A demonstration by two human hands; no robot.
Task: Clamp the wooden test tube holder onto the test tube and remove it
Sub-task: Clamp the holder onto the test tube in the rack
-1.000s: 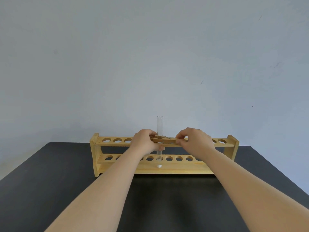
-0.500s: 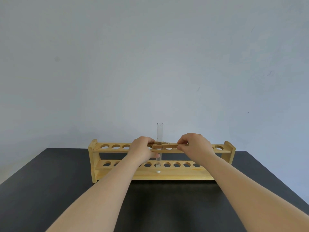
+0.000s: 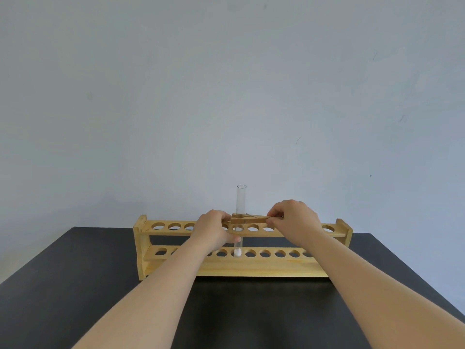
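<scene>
the right hand [image 3: 293, 222] has its fingers [image 3: 273, 213] pinched narrow on the tail end of the wooden test tube holder [image 3: 249, 219], likely squeezing the lever arms so the far end can open or settle around the glass. the left hand [image 3: 214, 229] is at the holder's other end, its fingers curled close by the test tube [image 3: 241, 200], the thumb touching the tube lower down; whether it truly grips the tube or only steadies it i cannot tell. the holder lies level, crossing the tube just above the top rail of the wooden rack [image 3: 342, 229], which seems chosen so the clamp bites on bare glass clear of the rack. the tube stands upright in a middle hole of the rack, its foot down at the lower rail with a bit of white inside, so it is not yet lifted out. the rack sits near the far side of the dark table [image 3: 75, 285].
</scene>
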